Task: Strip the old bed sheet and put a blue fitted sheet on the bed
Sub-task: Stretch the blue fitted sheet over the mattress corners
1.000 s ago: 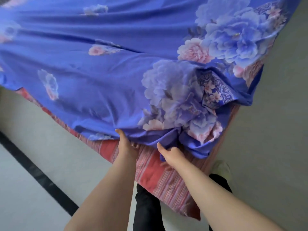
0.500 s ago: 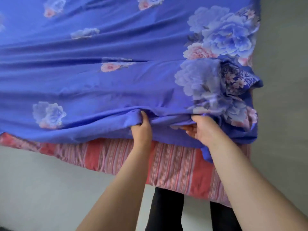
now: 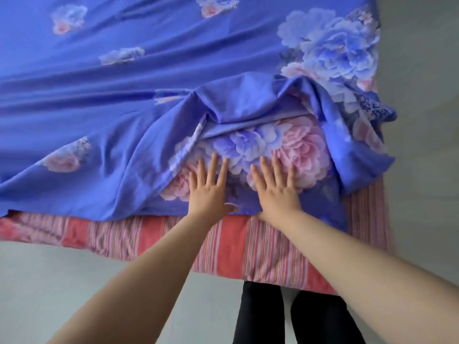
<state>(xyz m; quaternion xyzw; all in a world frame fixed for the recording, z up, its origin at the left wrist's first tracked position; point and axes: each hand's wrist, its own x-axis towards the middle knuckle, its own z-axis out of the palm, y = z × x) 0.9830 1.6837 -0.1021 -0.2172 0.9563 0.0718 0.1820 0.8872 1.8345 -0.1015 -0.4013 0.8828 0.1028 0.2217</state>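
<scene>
Covering almost the whole bed is one blue sheet printed with pale blue and pink peonies, and everything else sits around it. It lies fairly flat across the far side, with long creases running crosswise, but near its front right corner the cloth is bunched and folded back on itself, showing a big pink and lilac bloom inside the fold. Below the sheet's front edge one red-and-pink striped mattress cover shows as a band along the side of the bed, and also up the right side below the loose corner. Pale grey floor lies below that band and off to the right of the sheet. Two black-clad legs stand close against the striped side, under the sheet's bunched corner. Two bare forearms reach up onto the sheet. The left hand and the right hand lie side by side, just apart, both palm-down on the folded flowered patch near the front edge, fingers straight and slightly spread, pressing the cloth and gripping nothing.
</scene>
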